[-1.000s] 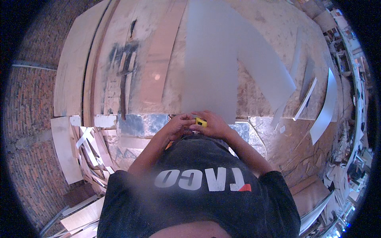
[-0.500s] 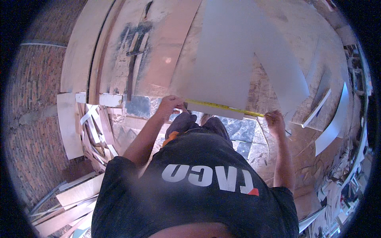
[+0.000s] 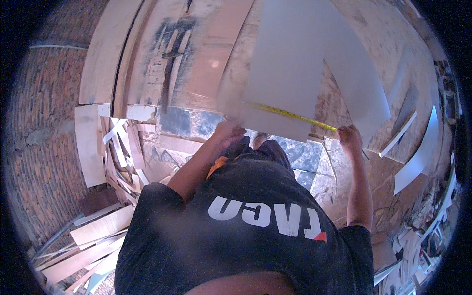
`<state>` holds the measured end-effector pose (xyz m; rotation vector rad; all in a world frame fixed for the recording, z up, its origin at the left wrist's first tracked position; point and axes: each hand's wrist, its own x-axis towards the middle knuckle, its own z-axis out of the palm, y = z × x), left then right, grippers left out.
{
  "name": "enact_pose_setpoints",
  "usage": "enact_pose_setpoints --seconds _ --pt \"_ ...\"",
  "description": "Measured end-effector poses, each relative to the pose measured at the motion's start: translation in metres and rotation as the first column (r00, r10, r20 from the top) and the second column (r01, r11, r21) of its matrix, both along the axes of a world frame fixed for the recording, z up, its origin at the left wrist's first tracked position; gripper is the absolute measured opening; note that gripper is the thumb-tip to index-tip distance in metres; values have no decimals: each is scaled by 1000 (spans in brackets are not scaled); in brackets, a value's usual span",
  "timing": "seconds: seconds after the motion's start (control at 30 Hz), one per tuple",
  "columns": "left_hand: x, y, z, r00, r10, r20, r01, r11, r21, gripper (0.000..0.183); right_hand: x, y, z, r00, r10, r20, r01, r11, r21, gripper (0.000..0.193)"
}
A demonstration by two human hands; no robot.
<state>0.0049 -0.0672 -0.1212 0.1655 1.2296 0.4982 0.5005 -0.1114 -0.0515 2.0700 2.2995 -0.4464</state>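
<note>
Here, mid-frame, I see tape [image 3: 295, 116] slanting across the sheet [image 3: 287, 59]; right hand [image 3: 349, 140], right of centre, pinching it. Left hand [image 3: 228, 134]: blurred, finger state I can't tell.

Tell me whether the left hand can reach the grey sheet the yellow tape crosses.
Probably yes: the left hand is close to the near left corner of the grey sheet, with nothing visible blocking; the yellow tape leaves that corner uncovered.
</note>
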Motion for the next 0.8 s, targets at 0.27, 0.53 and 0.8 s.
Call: enact_pose_setpoints --seconds 0.27,0.53,0.8 --pt "12 6 -10 992 74 102 -79 996 41 35 -2 6 -4 998 -66 -3 66 994 82 18" --pt "22 12 14 998 57 -10 -57 998 37 37 -12 6 15 969 -245 4 245 968 48 16" --pt "21 11 25 967 -26 -254 87 969 232 28 -18 2 14 992 -119 -31 120 992 29 17"
